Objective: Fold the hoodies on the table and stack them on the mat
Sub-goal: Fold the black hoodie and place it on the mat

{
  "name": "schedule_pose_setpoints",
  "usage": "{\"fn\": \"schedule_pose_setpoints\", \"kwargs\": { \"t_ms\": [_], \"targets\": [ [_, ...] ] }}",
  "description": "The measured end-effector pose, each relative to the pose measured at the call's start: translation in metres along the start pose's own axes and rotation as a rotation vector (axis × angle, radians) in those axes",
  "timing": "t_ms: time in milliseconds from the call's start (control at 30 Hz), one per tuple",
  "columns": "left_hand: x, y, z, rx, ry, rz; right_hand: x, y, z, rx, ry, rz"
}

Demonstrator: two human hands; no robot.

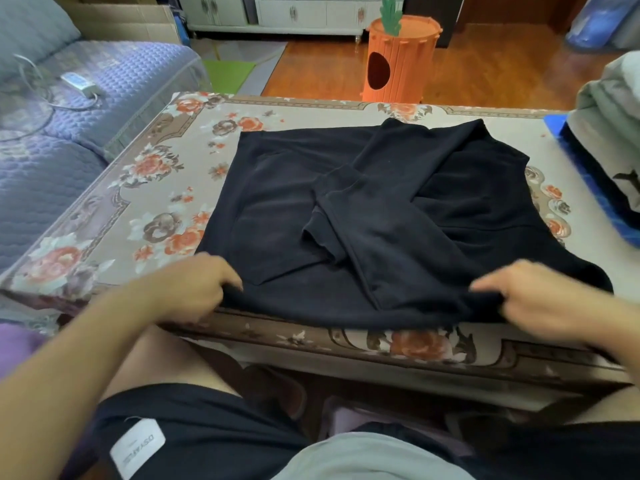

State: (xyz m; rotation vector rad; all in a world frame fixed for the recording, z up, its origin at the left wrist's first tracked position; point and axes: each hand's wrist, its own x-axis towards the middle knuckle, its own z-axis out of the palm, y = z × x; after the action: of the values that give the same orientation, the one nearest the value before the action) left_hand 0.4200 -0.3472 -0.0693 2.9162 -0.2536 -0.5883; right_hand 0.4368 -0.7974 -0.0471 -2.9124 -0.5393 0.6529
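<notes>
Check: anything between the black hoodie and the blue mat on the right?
Nothing visible. Both hands, left and right, already pinch the black hoodie at its near edge. The tablecloth between it and the blue mat is bare; the mat already holds folded clothes.

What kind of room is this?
Probably a home living room: a quilted purple sofa beside the floral-covered table, white cabinets on a wooden floor, and an orange carrot-shaped pet house.

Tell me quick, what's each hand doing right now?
Left hand: closed, pinching the near edge of the black hoodie.
Right hand: closed, gripping the same near edge further right.
</notes>
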Motion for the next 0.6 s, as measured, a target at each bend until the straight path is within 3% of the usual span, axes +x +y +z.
{"fn": "schedule_pose_setpoints", "kwargs": {
  "t_ms": [133,267,333,400,500,600],
  "targets": [
    [0.064,-0.022,-0.069,-0.069,0.037,-0.136,0.056,0.014,-0.074,0.076,0.084,0.097],
    [0.121,-0.006,-0.061,0.338,0.192,-0.322,0.130,0.025,-0.058,-0.212,0.237,0.270],
    [0.134,0.039,-0.029,0.408,0.422,-0.149,0.149,0.032,-0.016,-0.256,0.308,0.287],
    [0.135,0.096,0.004,0.233,0.526,0.134,0.155,0.042,0.015,-0.166,0.449,0.276],
    [0.139,0.137,0.049,0.163,0.226,0.125,0.148,0.048,0.017,-0.054,0.521,0.302],
    [0.142,0.135,0.065,0.153,0.269,0.070,0.117,0.032,0.012,-0.158,0.699,0.228]
  ]
}}
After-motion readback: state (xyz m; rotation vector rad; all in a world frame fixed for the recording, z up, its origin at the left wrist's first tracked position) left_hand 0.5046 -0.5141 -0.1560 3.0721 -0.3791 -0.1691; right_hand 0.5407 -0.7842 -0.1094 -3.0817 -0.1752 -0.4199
